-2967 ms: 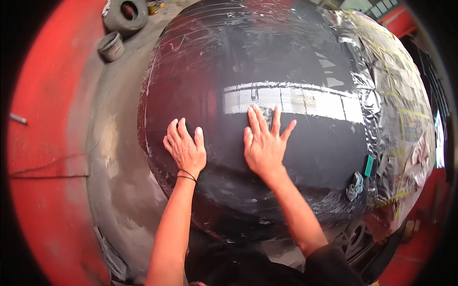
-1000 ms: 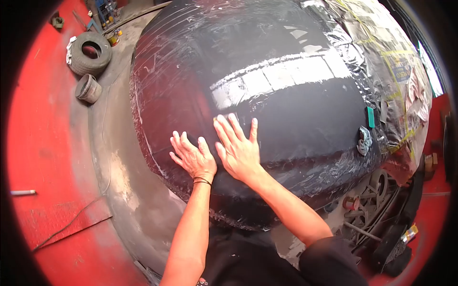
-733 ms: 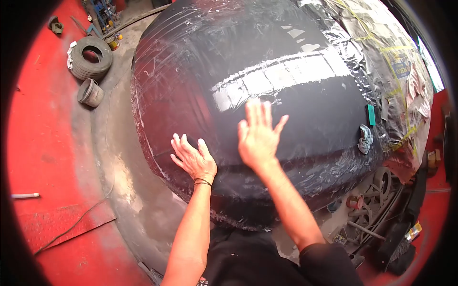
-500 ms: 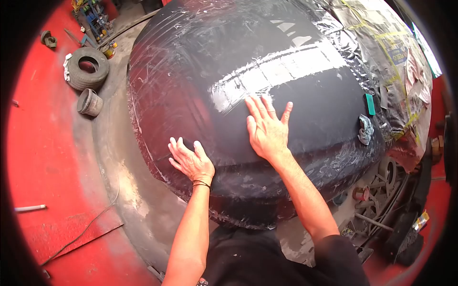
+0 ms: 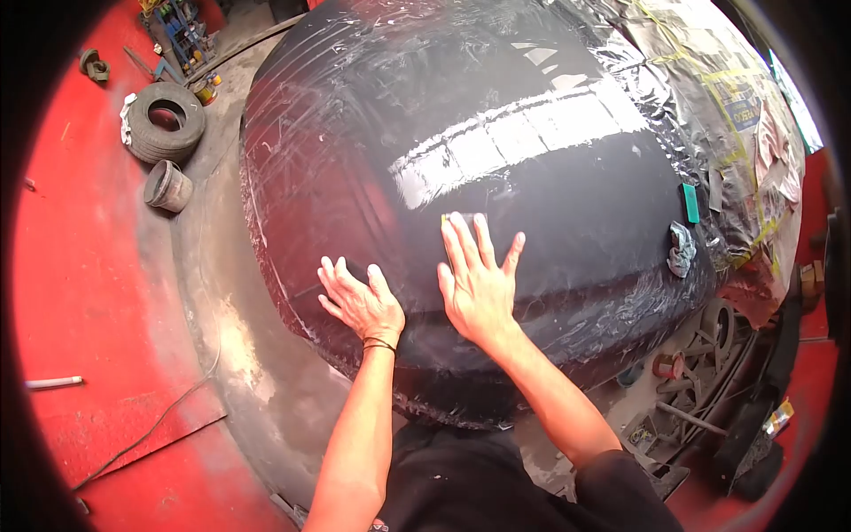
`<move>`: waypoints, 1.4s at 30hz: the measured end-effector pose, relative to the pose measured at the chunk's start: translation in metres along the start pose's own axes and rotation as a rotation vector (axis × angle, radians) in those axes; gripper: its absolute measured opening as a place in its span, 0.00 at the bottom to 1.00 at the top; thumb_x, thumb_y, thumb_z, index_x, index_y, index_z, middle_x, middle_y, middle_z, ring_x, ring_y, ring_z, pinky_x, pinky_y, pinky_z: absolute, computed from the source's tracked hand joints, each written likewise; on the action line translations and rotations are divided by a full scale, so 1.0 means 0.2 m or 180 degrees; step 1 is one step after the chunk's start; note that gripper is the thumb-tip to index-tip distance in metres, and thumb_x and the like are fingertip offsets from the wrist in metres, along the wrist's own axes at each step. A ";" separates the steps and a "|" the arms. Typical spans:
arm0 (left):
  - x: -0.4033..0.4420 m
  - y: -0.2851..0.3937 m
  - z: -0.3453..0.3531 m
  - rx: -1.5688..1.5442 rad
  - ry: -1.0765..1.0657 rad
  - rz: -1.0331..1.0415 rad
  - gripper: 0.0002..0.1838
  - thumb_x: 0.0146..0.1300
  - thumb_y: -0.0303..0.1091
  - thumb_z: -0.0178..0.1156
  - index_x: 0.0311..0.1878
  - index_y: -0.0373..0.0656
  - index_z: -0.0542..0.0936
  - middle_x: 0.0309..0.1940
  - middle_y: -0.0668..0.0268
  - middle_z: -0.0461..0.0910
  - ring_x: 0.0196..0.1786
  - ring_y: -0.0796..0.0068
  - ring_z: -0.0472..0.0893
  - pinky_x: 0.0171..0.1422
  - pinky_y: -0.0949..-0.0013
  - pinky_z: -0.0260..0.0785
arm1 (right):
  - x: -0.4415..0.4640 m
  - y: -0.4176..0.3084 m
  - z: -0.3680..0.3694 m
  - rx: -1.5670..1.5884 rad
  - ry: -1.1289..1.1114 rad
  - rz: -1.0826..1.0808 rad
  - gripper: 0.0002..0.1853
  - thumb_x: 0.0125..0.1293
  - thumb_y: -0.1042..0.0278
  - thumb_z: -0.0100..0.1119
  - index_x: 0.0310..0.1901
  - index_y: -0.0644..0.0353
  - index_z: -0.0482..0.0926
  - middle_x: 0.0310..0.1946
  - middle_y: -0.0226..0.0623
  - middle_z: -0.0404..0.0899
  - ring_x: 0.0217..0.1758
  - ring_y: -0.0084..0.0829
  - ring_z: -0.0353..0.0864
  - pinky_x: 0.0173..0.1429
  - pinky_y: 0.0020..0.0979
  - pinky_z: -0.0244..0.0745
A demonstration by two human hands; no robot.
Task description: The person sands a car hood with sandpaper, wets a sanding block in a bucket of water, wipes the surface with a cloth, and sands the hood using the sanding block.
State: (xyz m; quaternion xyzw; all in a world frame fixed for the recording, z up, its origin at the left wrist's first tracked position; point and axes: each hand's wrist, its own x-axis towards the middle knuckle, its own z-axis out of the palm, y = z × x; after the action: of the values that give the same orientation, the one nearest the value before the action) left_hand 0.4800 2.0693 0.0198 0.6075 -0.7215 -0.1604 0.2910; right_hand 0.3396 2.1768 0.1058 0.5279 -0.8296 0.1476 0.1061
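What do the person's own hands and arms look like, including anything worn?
The left hand and right hand are both ungloved. Thin, dark, cord-like bands circle the left wrist; the right wrist is bare. A short black fabric sleeve shows on the right arm; no left sleeve shows.

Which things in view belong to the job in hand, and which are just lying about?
Likely part of the job:
dark panel
right hand, over a mostly hidden piece
left hand
masking sheets
green block and crumpled cloth, within reach

Seemingly just lying about:
tyre
bucket
red can
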 end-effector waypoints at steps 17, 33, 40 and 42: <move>-0.01 -0.02 0.01 0.0061 -0.0027 0.0015 0.35 0.87 0.58 0.50 0.85 0.44 0.64 0.93 0.53 0.56 0.96 0.47 0.50 0.92 0.23 0.38 | 0.16 0.01 0.03 -0.0026 0.0036 0.0028 0.32 0.85 0.53 0.53 0.84 0.57 0.72 0.87 0.33 0.69 0.95 0.44 0.56 0.92 0.81 0.30; -0.01 -0.02 0.01 0.0042 -0.0001 0.0014 0.34 0.88 0.56 0.50 0.84 0.44 0.65 0.93 0.53 0.56 0.96 0.48 0.51 0.92 0.23 0.37 | 0.17 0.22 -0.05 -0.0135 -0.0003 -0.0400 0.32 0.77 0.60 0.60 0.82 0.49 0.76 0.84 0.24 0.74 0.92 0.35 0.64 0.92 0.82 0.27; -0.02 -0.02 0.01 0.0032 -0.0009 -0.0001 0.34 0.88 0.57 0.50 0.84 0.44 0.65 0.93 0.53 0.55 0.96 0.47 0.51 0.92 0.24 0.37 | 0.15 -0.06 0.12 -0.0044 -0.0011 -0.0604 0.39 0.67 0.60 0.71 0.81 0.53 0.76 0.82 0.32 0.75 0.91 0.48 0.63 0.92 0.82 0.38; -0.01 -0.02 0.01 -0.0003 0.0008 0.0022 0.35 0.88 0.58 0.50 0.84 0.44 0.65 0.93 0.53 0.55 0.96 0.47 0.51 0.92 0.24 0.37 | 0.18 0.12 0.03 -0.0180 -0.0121 -0.0734 0.37 0.68 0.60 0.72 0.79 0.47 0.79 0.81 0.24 0.77 0.90 0.39 0.65 0.92 0.83 0.35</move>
State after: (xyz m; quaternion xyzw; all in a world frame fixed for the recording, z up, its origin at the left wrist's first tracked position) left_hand 0.4817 2.0704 0.0147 0.6051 -0.7231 -0.1589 0.2927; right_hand 0.3021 2.1550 0.1085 0.6193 -0.7691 0.1008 0.1215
